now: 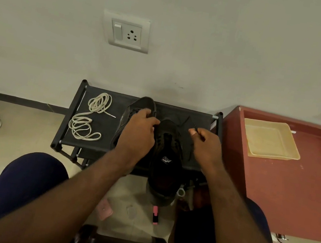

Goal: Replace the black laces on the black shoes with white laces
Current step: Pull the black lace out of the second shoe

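**A:** Both black shoes are up on the bench [110,134]. The near shoe [166,161] points its toe at the wall, and its heel hangs over the front edge.

**B:** And the hands are apart. The left hand [138,130] lies over the far shoe [143,103], fingers curled down at its opening.

**A:** The right hand [208,144] is pinching the black lace [186,120] between thumb and fingertip, just right of the near shoe's toe.

**B:** The white laces [89,117] sit in loose coils at the bench's left end, well apart from both hands.

**A:** There's a yellow tray [270,140] off to the right, on a red surface [293,187].
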A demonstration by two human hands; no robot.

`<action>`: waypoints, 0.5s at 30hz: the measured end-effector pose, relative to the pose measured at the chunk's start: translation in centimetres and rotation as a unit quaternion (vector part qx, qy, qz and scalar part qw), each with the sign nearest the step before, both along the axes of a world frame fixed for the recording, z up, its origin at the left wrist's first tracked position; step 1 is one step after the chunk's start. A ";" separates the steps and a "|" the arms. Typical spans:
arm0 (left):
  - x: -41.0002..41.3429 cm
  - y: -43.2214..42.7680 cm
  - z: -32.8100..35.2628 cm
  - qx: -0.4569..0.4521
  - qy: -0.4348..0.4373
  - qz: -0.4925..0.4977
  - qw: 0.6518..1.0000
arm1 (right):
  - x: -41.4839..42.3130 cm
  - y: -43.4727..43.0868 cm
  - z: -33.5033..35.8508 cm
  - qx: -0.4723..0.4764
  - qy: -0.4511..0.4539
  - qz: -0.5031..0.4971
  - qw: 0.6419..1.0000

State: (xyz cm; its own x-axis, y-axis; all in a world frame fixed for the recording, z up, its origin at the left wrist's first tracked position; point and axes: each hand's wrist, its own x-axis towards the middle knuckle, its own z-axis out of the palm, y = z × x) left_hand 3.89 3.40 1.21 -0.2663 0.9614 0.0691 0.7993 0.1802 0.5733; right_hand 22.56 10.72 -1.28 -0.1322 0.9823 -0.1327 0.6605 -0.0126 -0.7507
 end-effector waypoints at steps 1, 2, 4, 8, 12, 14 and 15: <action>-0.1 0.5 0.5 -0.016 0.014 -0.009 1.000 | 0.1 -0.1 0.7 0.002 0.034 -0.006 0.999; -0.1 0.9 1.1 -0.023 0.018 -0.021 0.999 | 0.1 -0.2 1.6 0.008 0.050 0.005 0.999; 0.3 1.8 2.3 -0.007 0.011 -0.072 0.997 | 0.0 -0.3 3.8 0.013 0.052 0.082 0.995; 1.5 3.4 4.2 -0.010 -0.050 -0.239 0.970 | 0.1 -0.8 8.4 -0.004 0.012 0.246 0.969; 2.0 4.7 5.8 0.030 -0.118 -0.242 0.963 | 0.7 -0.5 10.6 -0.013 0.099 0.201 0.974; 1.2 6.3 5.6 0.040 -0.250 -0.064 0.965 | 1.6 -0.3 10.8 -0.025 0.113 0.172 0.978; 0.2 7.2 5.6 0.047 -0.348 0.036 0.935 | 2.1 -0.2 10.7 -0.032 0.114 0.161 0.980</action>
State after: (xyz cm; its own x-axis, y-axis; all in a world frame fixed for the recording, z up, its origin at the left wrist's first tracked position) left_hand 4.10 10.59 6.76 -0.3426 0.9375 -0.0616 0.2135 0.1415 0.9666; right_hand 24.71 10.49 9.43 -0.4673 0.8754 -0.1239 0.4526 0.1165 -0.8841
